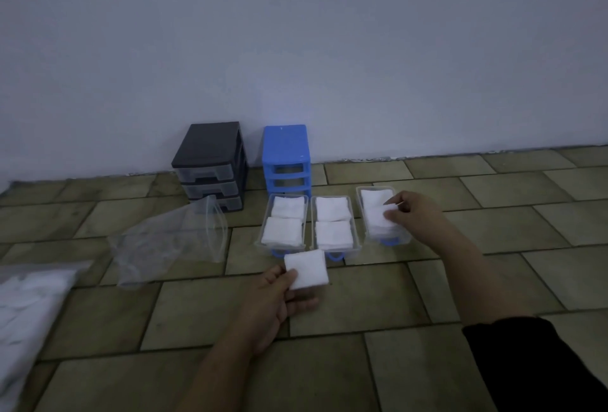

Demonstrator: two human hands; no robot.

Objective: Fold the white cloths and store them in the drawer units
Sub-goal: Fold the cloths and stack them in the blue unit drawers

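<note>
While the head cam looks down at a dim tiled floor (411,296), a blue drawer unit (285,158) stands against the wall (296,33) w/ its slots vacant. Just left of that unit sits a black drawer unit (210,165) w/ clear drawers in place. Directly in front of the blue unit lie three clear drawers side by side: left drawer (263,230), middle drawer (355,234), right drawer (406,239), each holding folded white cloths. Right hand (413,212) reaches over the right drawer, fingers pinching a folded cloth (378,219) that rests on the stack inside. Left hand (273,300), nearer the camera than the drawers, pinches another folded white cloth (306,268) by its corner, just above the floor. Further left of the blue unit, a clear plastic bag (171,240) lies crumpled, and at the frame's left edge a second bag (29,296) seems, in poor light, to hold more white cloths.
</note>
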